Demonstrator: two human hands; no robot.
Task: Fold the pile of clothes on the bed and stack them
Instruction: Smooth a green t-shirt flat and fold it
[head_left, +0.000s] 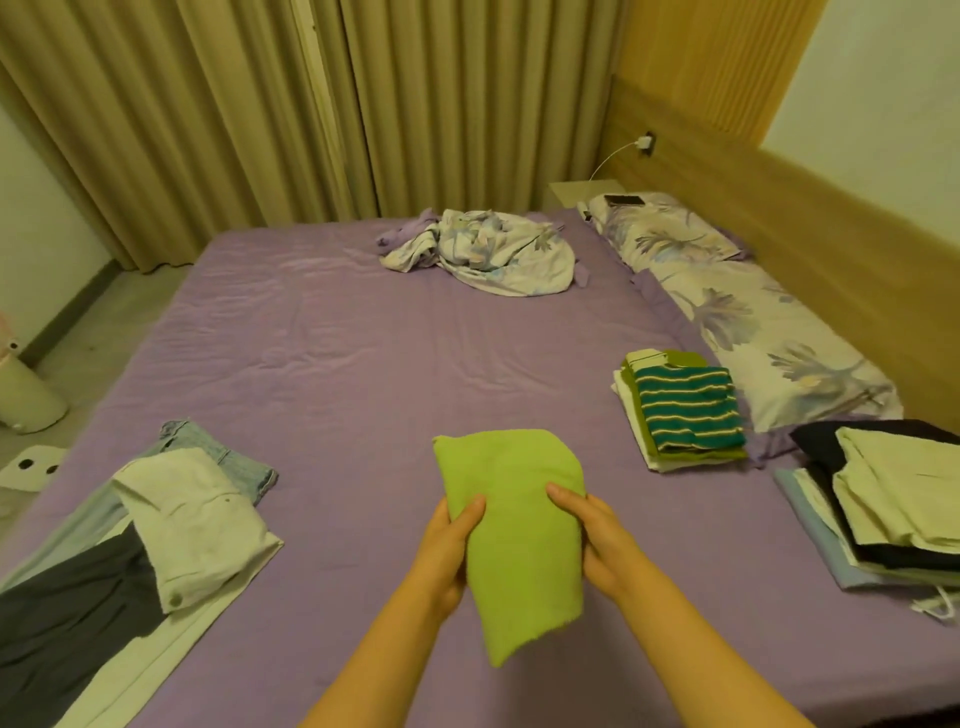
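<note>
Above the bed, you hold a folded green towel.
Your left hand and right hand grasp its sides, keeping the fold intact, likely for the striped stack.

Folded lime-green terry towel held mid-bed between left hand and right hand. Unfolded clothes pile left; teal striped folded stack right, dark-and-cream folded stack further right. Crumpled floral sheet behind.
</note>
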